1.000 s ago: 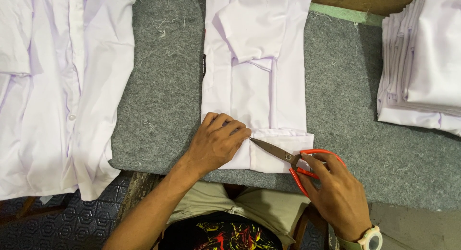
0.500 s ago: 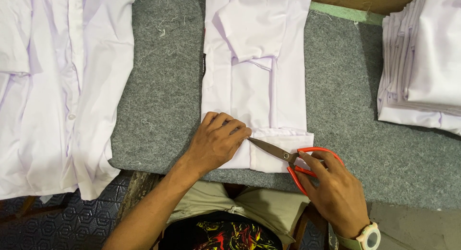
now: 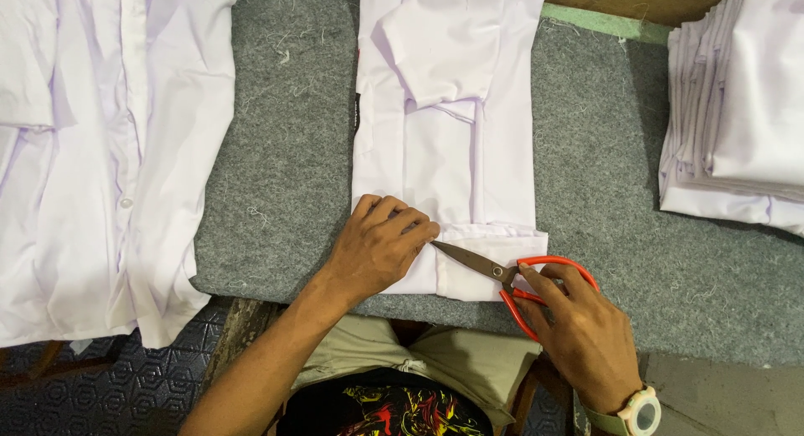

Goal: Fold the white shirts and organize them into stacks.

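A folded white shirt point(image 3: 452, 143) lies on the grey felt table point(image 3: 293, 151) in front of me. My left hand point(image 3: 378, 245) presses down on its near hem with the fingers curled. My right hand point(image 3: 578, 331) holds red-handled scissors point(image 3: 511, 277) by the loops. The blades are closed and point left, their tip touching the hem right beside my left fingertips. A watch sits on my right wrist.
An unfolded white shirt point(image 3: 92, 151) covers the table's left side and hangs over the near edge. A stack of several folded white shirts point(image 3: 737, 109) sits at the right. Loose thread bits dot the felt. My lap is below the table edge.
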